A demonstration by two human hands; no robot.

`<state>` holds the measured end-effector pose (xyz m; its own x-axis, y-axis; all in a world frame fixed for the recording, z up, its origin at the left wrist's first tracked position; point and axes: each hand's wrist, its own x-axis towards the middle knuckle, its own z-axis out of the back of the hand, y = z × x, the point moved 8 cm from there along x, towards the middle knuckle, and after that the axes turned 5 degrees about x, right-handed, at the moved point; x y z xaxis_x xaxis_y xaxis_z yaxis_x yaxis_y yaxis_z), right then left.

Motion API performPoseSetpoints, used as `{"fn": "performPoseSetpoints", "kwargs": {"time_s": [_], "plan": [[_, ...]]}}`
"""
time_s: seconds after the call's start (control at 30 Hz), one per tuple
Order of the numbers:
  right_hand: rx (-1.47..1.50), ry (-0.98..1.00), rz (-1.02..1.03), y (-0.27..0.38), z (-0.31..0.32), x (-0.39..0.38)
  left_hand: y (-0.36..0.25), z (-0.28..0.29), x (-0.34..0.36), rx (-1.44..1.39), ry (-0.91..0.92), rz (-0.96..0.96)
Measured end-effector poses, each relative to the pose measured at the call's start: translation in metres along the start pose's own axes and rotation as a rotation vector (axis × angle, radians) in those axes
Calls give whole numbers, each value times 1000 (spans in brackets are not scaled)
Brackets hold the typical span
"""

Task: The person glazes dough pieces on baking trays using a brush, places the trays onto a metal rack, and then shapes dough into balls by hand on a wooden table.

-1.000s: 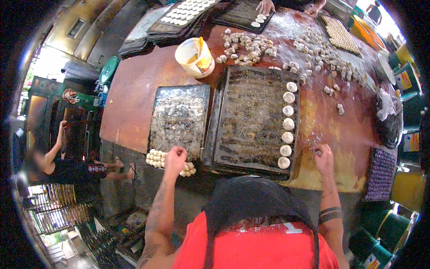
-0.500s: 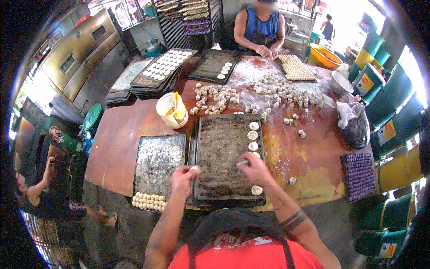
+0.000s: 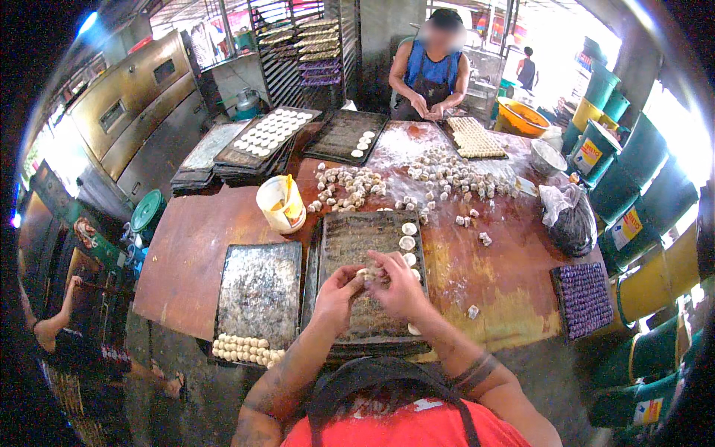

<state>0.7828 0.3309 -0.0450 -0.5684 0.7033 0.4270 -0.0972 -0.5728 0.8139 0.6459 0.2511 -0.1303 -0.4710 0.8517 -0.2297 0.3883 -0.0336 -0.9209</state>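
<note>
My left hand (image 3: 339, 296) and my right hand (image 3: 399, 287) meet above a dark baking tray (image 3: 350, 229). Between their fingertips is a small pale dough piece (image 3: 365, 274), pinched by the left thumb and fingers. The right fingers close on it from the other side and partly cover it. Flattened white dough rounds (image 3: 407, 243) form a column along that tray's right edge, some hidden behind my right hand and forearm. Left of it lies a floured tray (image 3: 259, 287) with rows of small dough balls (image 3: 246, 349) at its near end.
Floured filling balls (image 3: 454, 175) are scattered across the wooden table (image 3: 477, 298). A white bucket (image 3: 280, 204) stands beyond the trays. At the right are a plastic bag (image 3: 570, 220) and a purple-filled tray (image 3: 582, 298). Across the table a co-worker (image 3: 432, 71) works beside another dough tray (image 3: 477, 138).
My hands have come together over the middle tray, where before they were apart at its two sides. The dough piece in my left hand now sits between both. The view has shifted slightly.
</note>
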Motion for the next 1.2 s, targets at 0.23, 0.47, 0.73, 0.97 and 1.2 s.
{"fn": "performPoseSetpoints", "kwargs": {"time_s": [0.23,0.47,0.73,0.97,1.2], "plan": [[1004,72,-477,-41,-7,9,-51,-49,-9,-102,51,-49],[109,-147,-118,24,31,24,-95,-58,-37,788,-62,-812],[-38,99,167,43,19,16,-32,-16,11,-128,119,128],[41,218,274,26,8,18,-11,-69,-17,-332,436,340],[425,-16,-392,-44,-5,-30,-25,-34,-3,263,8,-50]]}}
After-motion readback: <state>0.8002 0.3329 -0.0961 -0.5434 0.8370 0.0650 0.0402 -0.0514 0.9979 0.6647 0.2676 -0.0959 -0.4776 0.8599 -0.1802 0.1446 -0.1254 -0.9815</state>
